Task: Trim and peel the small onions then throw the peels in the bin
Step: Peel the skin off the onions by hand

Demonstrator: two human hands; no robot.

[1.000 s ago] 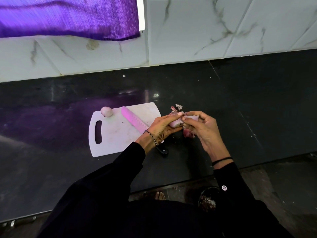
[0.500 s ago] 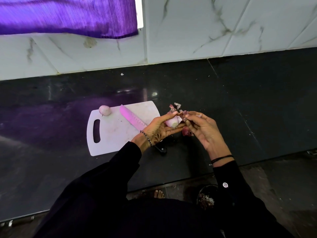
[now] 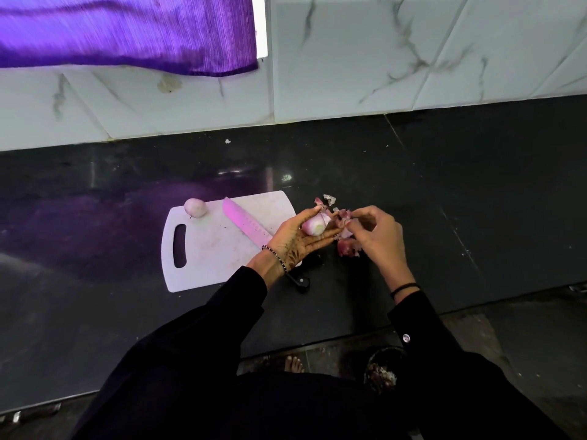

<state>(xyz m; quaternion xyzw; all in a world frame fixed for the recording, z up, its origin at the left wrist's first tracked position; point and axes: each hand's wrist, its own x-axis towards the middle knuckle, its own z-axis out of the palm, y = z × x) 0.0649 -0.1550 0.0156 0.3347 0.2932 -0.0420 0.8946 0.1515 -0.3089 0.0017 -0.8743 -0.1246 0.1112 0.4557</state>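
Head view, and the black counter [image 3: 444, 201] fills the scene, with the white cutting board [image 3: 216, 255] as our landmark. On the board's far left corner sits one peeled onion [image 3: 195, 207], parked out of the way, presumably finished. Lying diagonally across the board is the knife [image 3: 244, 225], blade pink in the purple light, its black handle running off the board's near right corner; it is set down, probably because peeling needs both hands free.

Just off the board's right edge, the left hand [image 3: 298, 239] cradles the onion in hand [image 3: 314, 224], thumb and fingers curled loosely round it, cut end turned toward the camera. The right hand [image 3: 378, 236], right of that, pinches a strip of skin [image 3: 343, 215] between thumb and fingertips, the other fingers curled in; it looks to be stripping skin away from the bulb.

Loose peels [image 3: 347, 247] lie on the counter just right of the board, a likely staging heap. The bin [image 3: 381, 373] stands on the floor, well toward the camera from the board, with scraps inside.

No brand, label or writing can be read.
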